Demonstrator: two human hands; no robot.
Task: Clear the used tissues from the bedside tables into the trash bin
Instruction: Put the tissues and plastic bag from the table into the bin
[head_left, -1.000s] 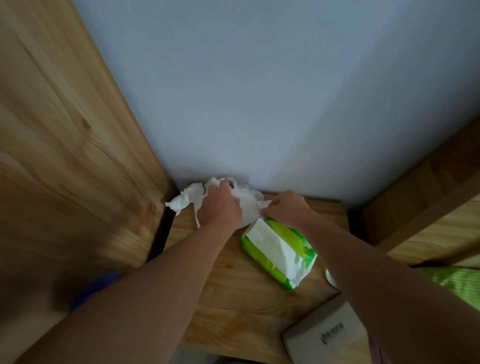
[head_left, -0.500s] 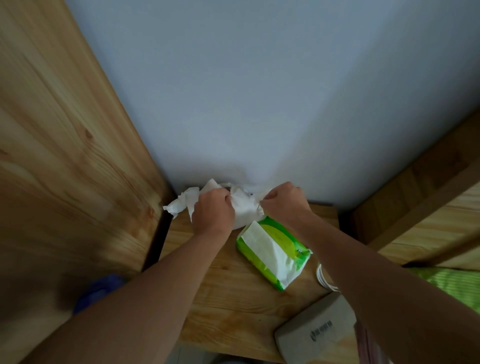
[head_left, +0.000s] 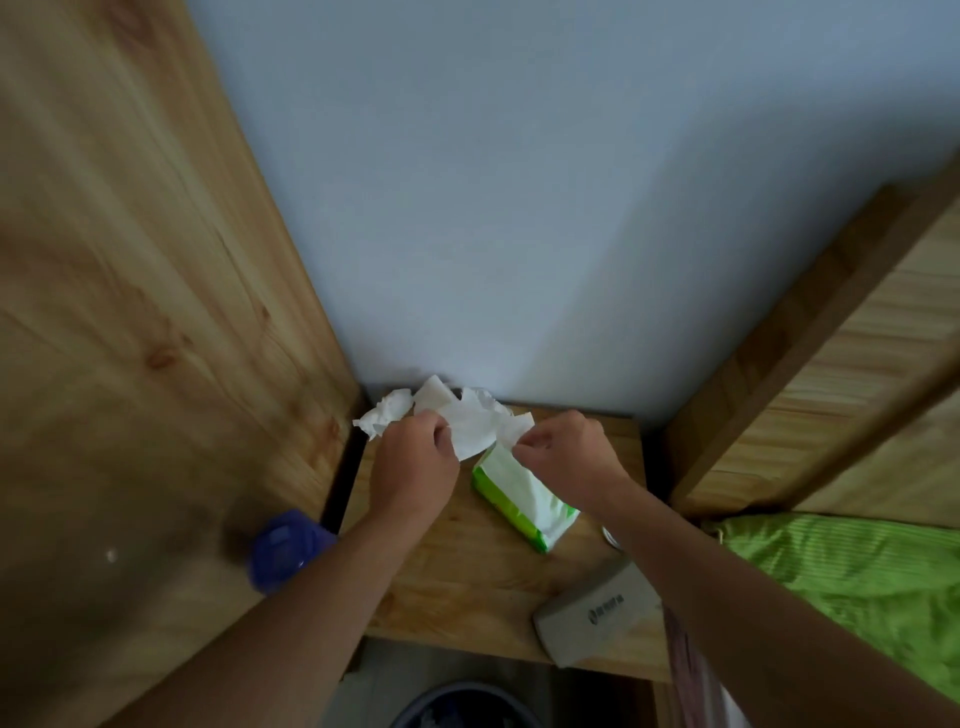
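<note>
- Tissues bunched at the back of the bench, against the wall, just behind the green-and-white pack.
- Left hand curled round the left part of the wad, one crumpled lobe sticking out past the knuckles toward the wooden panel.
- Right hand pinching the right edge of the same wad between thumb and fingertips, just above the pack's near end.
- Wad apparently lifted a little off the wood; contact underneath not clear.
- Bin low in view, beneath the bench's front edge, dark rim only partly seen.
- Handling, as a guess: very light, soft, limp, no stiffness at all; likely to tear if pulled from both ends, and loose pieces likely to drop.
- Best taken by gathering everything into one fist, stray lobe tucked in, rather than by a corner.
- Pack close enough to be dragged along; better kept apart.
- Also on the bench: a grey case at the front right corner.
- Blue blurred object beside the left forearm; not identifiable.
</note>
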